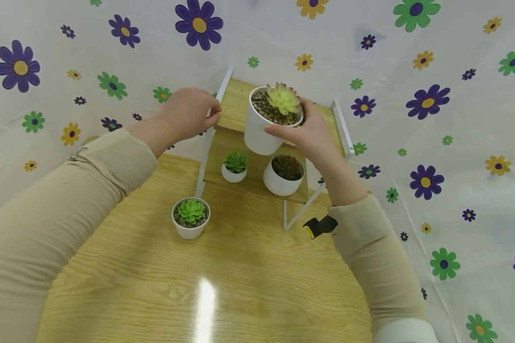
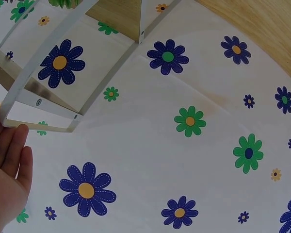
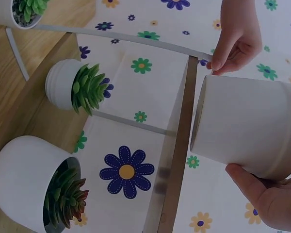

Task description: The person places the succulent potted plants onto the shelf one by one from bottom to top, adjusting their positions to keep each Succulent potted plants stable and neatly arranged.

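Note:
My right hand point(image 1: 315, 136) grips a large white pot point(image 3: 247, 124) with a pale yellow-green succulent point(image 1: 284, 98) in gravel. The pot is by the upper board point(image 1: 236, 102) of a small two-tier plant shelf; whether its base touches the board, I cannot tell. At the shelf's upper left corner, my left hand point(image 1: 193, 114) pinches the white metal frame point(image 2: 19, 92) with curled fingers. On the lower board stand a small white pot point(image 1: 233, 176) with a green succulent and a rounded white pot point(image 1: 282, 186) with a dark reddish one.
Another white pot point(image 1: 190, 232) with a bright green succulent stands on the wooden table point(image 1: 163, 286), left in front of the shelf. Behind and beside the shelf hangs a white flower-print cloth point(image 1: 455, 124). A black strap end point(image 1: 320, 226) sticks out from the right sleeve.

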`<state>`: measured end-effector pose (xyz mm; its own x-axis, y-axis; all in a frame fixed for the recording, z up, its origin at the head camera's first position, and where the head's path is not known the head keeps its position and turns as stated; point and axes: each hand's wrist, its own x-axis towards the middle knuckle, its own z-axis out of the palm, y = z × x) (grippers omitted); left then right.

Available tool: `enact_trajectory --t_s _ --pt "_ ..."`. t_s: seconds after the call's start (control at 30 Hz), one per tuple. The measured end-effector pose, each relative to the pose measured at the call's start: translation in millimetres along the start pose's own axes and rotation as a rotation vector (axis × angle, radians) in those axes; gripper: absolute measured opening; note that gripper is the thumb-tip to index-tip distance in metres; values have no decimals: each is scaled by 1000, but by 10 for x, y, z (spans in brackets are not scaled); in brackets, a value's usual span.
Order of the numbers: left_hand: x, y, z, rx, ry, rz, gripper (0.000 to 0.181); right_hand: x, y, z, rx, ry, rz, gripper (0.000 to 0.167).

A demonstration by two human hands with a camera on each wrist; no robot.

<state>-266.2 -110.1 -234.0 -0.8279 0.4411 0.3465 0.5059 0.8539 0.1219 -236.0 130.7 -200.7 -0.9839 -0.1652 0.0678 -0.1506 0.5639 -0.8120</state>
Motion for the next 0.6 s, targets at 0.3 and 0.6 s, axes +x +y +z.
enact_trajectory --t_s 0.3,0.6 --pt "-13 -3 1 -5 14 7 25 135 -8 27 -42 6 40 91" --pt "-14 -11 13 -1 35 13 24 220 -24 28 -53 -19 44 89"
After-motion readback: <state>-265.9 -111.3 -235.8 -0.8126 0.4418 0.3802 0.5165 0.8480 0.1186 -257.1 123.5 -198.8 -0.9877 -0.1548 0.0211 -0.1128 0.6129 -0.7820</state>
